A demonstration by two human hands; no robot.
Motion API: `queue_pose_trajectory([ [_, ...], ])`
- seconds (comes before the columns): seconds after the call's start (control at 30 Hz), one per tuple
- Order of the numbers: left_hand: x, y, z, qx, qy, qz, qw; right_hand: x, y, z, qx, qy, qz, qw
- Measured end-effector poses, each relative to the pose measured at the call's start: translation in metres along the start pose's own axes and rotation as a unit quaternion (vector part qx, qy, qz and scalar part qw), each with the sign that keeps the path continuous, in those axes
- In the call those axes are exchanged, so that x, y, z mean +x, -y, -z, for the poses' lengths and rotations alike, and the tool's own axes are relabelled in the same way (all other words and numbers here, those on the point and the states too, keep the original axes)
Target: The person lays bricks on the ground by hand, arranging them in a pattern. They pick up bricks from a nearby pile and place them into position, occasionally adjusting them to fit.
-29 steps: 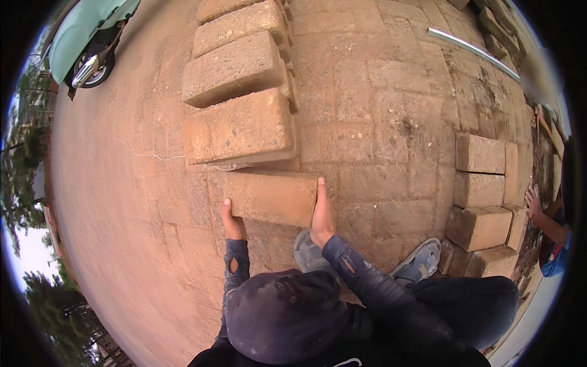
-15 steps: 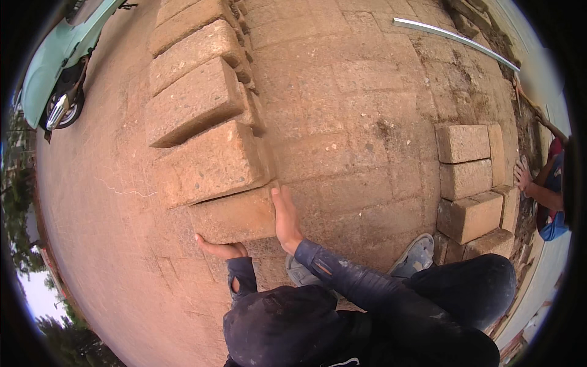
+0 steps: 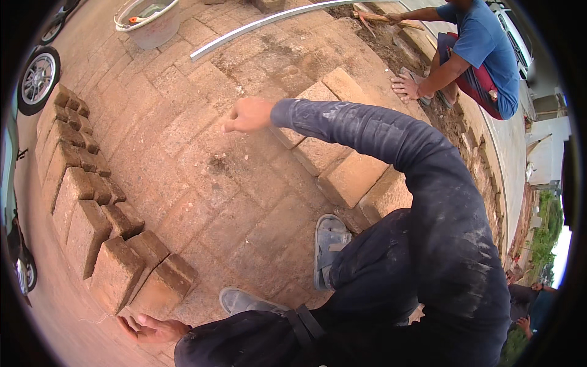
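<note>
Tan paving blocks stand leaning in a row (image 3: 76, 183) on the left. Below the nearest block (image 3: 160, 292) of that row lies my left hand (image 3: 153, 329), palm turned up, fingers apart and holding nothing. My right arm reaches across the middle in a dusty dark sleeve. My right hand (image 3: 249, 115) hangs over the paving with its fingers curled in; no object shows in it. Nearest to it on the right is a stacked group of similar blocks (image 3: 354, 177), partly hidden by my forearm.
A co-worker in a blue shirt (image 3: 480, 40) crouches at the far right, one hand on the paving edge and the other at a wooden handle (image 3: 391, 19). A long metal bar (image 3: 257, 25) and a whitish bucket (image 3: 150, 24) lie beyond. Parked vehicle wheels (image 3: 39, 79) show at left.
The view has swung right. My right hand has left the end block of the row and moved up and out over the paving. My left hand has come off the block's near side.
</note>
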State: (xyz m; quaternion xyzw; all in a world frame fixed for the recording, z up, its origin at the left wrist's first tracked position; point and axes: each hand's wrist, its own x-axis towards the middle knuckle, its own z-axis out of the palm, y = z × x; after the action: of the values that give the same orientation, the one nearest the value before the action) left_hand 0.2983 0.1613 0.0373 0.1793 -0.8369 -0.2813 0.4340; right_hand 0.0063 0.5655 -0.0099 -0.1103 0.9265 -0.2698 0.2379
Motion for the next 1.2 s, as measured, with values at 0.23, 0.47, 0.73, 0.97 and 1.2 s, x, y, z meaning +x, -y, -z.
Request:
queue_pose_trajectory([
  [0.23,0.052,-0.119,-0.102,-0.068,0.449,-0.255,0.854,-0.082,-0.211,0.025,-0.209,-0.300,-0.118,0.923],
  [0.47,-0.027,-0.186,-0.277,-0.105,0.635,-0.323,0.694,-0.052,-0.213,0.000,-0.133,-0.373,-0.080,0.915],
  [0.73,-0.183,-0.200,-0.404,-0.228,0.597,-0.053,0.767,-0.048,-0.213,-0.014,-0.138,-0.392,-0.075,0.906],
  [0.97,-0.176,-0.192,-0.393,-0.197,0.547,-0.086,0.809,-0.029,-0.169,-0.011,-0.071,-0.509,-0.191,0.837],
  [1.2,-0.172,-0.184,-0.368,-0.139,0.557,-0.016,0.819,-0.009,-0.152,-0.006,-0.034,-0.474,-0.198,0.857],
])
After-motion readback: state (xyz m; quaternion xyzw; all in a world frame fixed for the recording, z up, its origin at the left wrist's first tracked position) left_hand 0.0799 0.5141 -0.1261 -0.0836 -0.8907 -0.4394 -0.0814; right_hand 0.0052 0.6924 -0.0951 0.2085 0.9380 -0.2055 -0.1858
